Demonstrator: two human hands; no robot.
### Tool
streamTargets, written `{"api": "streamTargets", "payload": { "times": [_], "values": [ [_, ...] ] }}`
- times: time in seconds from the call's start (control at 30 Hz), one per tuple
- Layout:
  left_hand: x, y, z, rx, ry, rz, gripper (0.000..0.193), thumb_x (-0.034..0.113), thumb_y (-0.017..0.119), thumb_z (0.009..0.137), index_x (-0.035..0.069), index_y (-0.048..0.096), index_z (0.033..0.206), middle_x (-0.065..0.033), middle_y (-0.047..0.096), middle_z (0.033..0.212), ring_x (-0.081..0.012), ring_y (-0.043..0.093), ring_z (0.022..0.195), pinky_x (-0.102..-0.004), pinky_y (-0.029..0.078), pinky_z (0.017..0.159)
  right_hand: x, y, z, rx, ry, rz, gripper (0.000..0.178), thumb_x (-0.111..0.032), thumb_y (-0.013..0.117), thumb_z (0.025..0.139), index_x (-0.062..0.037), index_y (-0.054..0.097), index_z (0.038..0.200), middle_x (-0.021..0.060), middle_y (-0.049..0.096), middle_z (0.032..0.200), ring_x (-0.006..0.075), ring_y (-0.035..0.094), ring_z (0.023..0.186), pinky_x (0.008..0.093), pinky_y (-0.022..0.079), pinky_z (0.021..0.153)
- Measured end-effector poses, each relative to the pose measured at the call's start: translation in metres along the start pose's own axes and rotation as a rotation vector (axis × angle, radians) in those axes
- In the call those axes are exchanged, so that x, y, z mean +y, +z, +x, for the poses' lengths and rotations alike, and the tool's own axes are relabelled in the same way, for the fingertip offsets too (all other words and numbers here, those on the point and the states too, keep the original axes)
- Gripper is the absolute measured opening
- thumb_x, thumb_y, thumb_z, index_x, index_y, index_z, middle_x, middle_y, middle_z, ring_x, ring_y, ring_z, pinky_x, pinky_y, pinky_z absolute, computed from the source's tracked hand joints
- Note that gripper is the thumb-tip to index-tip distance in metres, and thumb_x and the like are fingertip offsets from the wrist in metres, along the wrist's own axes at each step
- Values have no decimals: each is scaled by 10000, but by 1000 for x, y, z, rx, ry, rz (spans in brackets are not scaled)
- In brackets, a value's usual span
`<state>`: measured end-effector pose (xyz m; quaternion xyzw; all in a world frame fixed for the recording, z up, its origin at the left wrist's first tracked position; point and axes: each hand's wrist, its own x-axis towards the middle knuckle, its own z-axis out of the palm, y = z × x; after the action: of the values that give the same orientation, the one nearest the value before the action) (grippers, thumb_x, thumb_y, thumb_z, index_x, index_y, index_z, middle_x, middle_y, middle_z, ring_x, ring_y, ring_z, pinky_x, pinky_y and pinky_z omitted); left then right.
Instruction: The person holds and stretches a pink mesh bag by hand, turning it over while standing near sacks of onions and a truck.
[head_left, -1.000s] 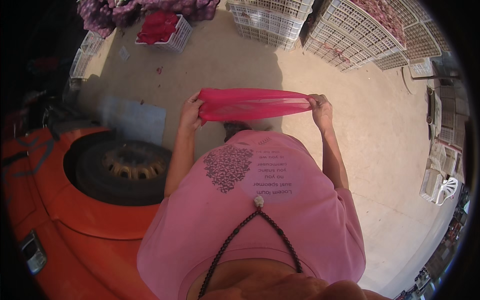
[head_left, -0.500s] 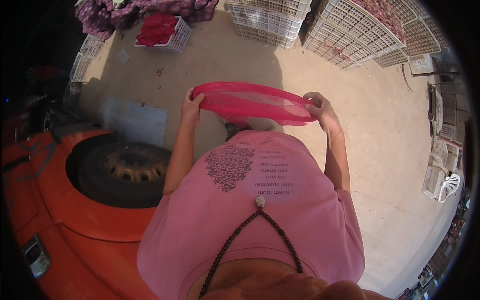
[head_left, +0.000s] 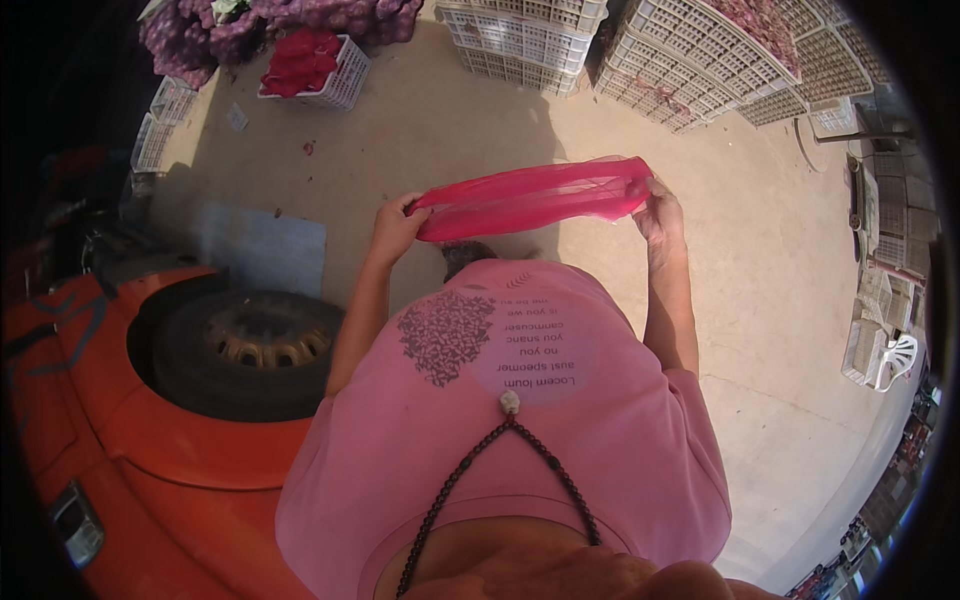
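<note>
A pink-red mesh bag (head_left: pixel 530 205) is stretched sideways between my two hands, in front of my body. At its left end my left hand (head_left: pixel 398 230) is closed on the edge, thumb against the mesh. My right hand (head_left: pixel 660 212) grips the other end, some of its fingers hidden by the fabric. The mouth of the bag is spread into a long, narrow loop, and the floor shows through the thin mesh.
An orange vehicle with a black wheel (head_left: pixel 245 345) stands close on my left. Ahead are a white crate (head_left: pixel 345 80) of red mesh bags, purple mesh sacks (head_left: pixel 340 18) and stacked plastic crates (head_left: pixel 690 65). A white plastic chair (head_left: pixel 893 360) lies far right.
The mesh bag has shifted slightly right and tilted, its right end now higher and its left end lower. Both hands keep their hold on it.
</note>
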<state>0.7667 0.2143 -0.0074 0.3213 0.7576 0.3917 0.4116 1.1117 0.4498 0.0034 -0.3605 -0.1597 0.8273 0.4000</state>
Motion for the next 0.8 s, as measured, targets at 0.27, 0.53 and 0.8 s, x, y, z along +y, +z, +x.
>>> {"api": "streamTargets", "payload": {
  "times": [0.27, 0.53, 0.8],
  "values": [
    [-61, -21, 41, 484, -93, -1106, 242, 34, 468, 880, 38, 531, 1114, -114, 595, 1052, -183, 623, 879, -333, 537, 777, 30, 30, -52, -545, 634, -920, 212, -186, 523, 923, -95, 565, 736, -90, 397, 562, 14, 325, 416, 173, 224, 371],
    [12, -22, -8, -433, -221, -889, 205, 186, 522, 909, 22, 591, 1010, -106, 641, 930, -221, 622, 913, -348, 488, 867, 2, 5, -34, -188, 85, 141, 329, -309, 500, 924, -12, 550, 1055, 79, 572, 963, 216, 561, 910, 338, 444, 880],
    [17, -20, 12, -383, 224, -1082, 241, 226, 586, 865, 46, 570, 1024, -55, 617, 888, -186, 588, 823, -303, 456, 808, 21, 11, -27, -207, 55, -811, 295, -252, 577, 884, -13, 529, 1049, 50, 567, 780, 130, 533, 642, 245, 447, 562]
  ]
}}
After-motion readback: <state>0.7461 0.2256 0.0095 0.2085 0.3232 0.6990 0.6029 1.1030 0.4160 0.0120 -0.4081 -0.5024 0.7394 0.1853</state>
